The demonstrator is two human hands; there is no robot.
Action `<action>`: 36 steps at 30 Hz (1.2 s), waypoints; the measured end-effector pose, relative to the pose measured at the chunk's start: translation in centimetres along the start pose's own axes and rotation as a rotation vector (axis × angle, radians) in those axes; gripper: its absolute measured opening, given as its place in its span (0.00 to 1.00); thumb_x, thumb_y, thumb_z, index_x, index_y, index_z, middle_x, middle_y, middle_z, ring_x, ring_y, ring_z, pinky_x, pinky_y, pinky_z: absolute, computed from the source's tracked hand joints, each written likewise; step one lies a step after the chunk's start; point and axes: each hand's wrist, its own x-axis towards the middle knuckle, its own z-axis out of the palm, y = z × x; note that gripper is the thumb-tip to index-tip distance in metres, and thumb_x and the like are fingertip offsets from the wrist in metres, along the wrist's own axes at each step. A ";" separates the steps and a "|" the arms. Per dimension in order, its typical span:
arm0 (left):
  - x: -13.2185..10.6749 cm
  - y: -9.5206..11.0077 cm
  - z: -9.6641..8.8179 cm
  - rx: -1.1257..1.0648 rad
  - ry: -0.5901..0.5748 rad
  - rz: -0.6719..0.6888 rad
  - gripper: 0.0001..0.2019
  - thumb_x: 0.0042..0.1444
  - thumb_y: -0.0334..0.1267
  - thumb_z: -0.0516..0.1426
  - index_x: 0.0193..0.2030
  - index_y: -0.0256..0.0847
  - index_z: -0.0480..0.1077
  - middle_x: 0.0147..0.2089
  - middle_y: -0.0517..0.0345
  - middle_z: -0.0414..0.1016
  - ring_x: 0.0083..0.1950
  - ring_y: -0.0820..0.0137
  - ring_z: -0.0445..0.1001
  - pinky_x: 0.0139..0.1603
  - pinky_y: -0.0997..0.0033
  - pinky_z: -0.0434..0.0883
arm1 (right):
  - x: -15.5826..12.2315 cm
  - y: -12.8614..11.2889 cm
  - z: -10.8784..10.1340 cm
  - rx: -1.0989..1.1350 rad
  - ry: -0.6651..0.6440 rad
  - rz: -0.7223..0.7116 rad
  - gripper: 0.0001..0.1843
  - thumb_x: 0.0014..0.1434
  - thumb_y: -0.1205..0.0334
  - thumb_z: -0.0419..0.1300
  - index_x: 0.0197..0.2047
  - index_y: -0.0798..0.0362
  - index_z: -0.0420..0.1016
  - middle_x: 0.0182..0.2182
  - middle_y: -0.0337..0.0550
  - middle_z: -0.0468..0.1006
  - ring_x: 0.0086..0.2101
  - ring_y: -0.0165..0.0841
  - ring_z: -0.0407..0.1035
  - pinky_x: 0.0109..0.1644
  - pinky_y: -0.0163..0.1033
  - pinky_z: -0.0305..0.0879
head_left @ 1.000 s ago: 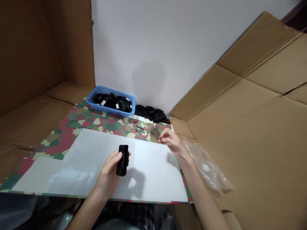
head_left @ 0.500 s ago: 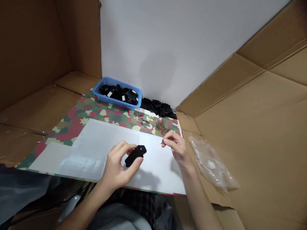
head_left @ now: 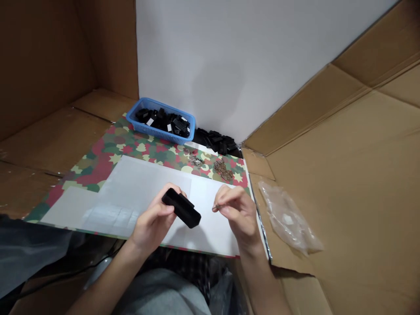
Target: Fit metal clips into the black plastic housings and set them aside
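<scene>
My left hand (head_left: 154, 221) grips a black oblong plastic part (head_left: 181, 208) and holds it tilted above the white sheets (head_left: 138, 192), one end pointing right. My right hand (head_left: 238, 210) is pinched on a small metal piece (head_left: 216, 206), held a short way from the black part's right end. Two little heaps of metal pieces (head_left: 223, 169) lie on the camouflage-patterned mat (head_left: 108, 153) beyond my right hand.
A blue basket (head_left: 160, 123) full of black parts stands at the back by the white wall, with a loose pile of black parts (head_left: 219, 142) to its right. A crumpled clear plastic bag (head_left: 288, 218) lies on the cardboard at right. Cardboard walls surround the mat.
My right hand left the metal heap and came toward me with a small piece pinched. My left hand lifted and turned the black part from upright to lying sideways.
</scene>
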 end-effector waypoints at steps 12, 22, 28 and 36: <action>-1.7 1.2 0.4 0.186 -0.092 0.163 0.10 0.39 0.33 0.58 0.32 0.41 0.70 0.32 0.56 0.70 0.32 0.67 0.67 0.31 0.70 0.63 | -0.9 -2.7 1.5 -0.538 -0.180 -0.426 0.15 0.53 0.76 0.55 0.40 0.46 0.69 0.39 0.42 0.66 0.38 0.36 0.61 0.40 0.46 0.62; -1.5 1.0 0.2 0.148 -0.121 0.151 0.09 0.41 0.33 0.59 0.33 0.40 0.70 0.32 0.58 0.70 0.33 0.69 0.67 0.32 0.73 0.62 | -0.9 -2.0 1.5 -0.621 -0.229 -0.529 0.15 0.49 0.75 0.54 0.38 0.49 0.69 0.40 0.44 0.65 0.39 0.36 0.62 0.40 0.46 0.63; -1.4 0.8 0.0 0.129 -0.180 0.186 0.11 0.42 0.37 0.60 0.35 0.39 0.70 0.33 0.57 0.69 0.33 0.70 0.65 0.32 0.73 0.62 | -0.9 -1.8 1.7 -0.619 -0.241 -0.536 0.14 0.50 0.75 0.53 0.39 0.50 0.69 0.39 0.44 0.65 0.39 0.36 0.61 0.39 0.46 0.63; -1.7 0.8 -0.1 0.161 -0.198 0.216 0.11 0.46 0.38 0.60 0.38 0.41 0.69 0.36 0.58 0.69 0.36 0.70 0.65 0.35 0.73 0.63 | -1.4 -1.2 0.7 -0.587 -0.165 -0.377 0.15 0.60 0.70 0.53 0.49 0.47 0.66 0.33 0.41 0.66 0.36 0.36 0.61 0.39 0.45 0.61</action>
